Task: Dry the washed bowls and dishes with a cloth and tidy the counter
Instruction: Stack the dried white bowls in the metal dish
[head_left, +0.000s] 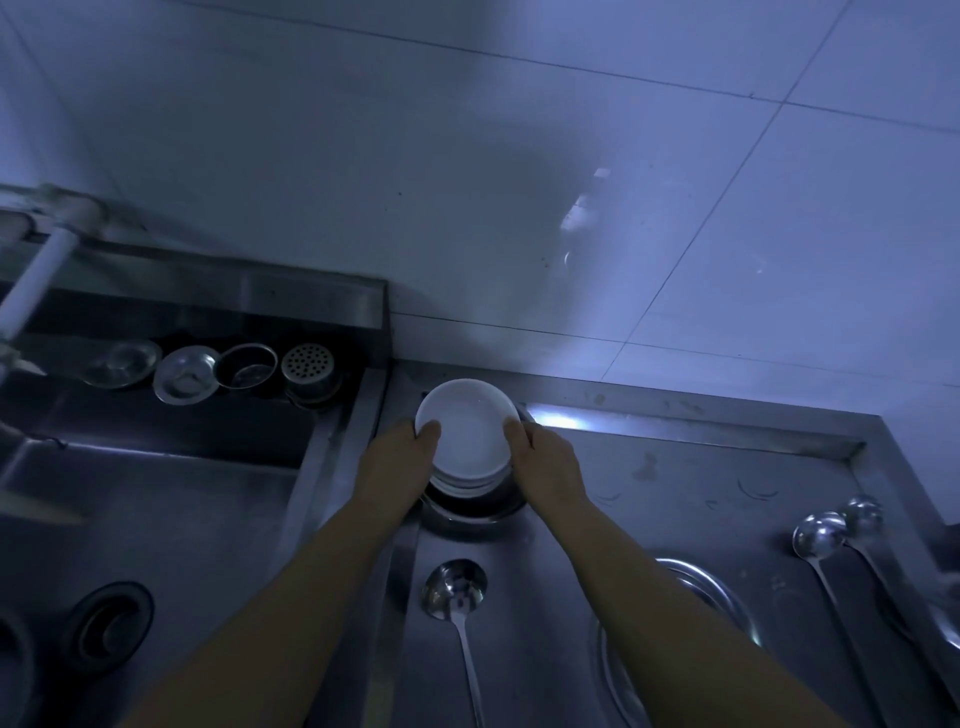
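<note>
Both hands are gripping a stack of white dishes (470, 436) at the far left corner of the steel table (691, 478), close to the tiled wall (519, 182); the left hand (397, 457) is curling round the stack's left rim with the thumb lying on the top dish, and the right hand (545, 460) is clasping the right rim the same way; the stack is sitting in or just over a dark metal bowl (470, 506); a ladle (454, 592) is lying nearer the front edge, between the forearms; two more ladles (831, 530) are lying side by side toward the right edge; a sink (156, 493) is adjoining the table's left edge, with metal strainers (306, 366) lining its back ledge
</note>
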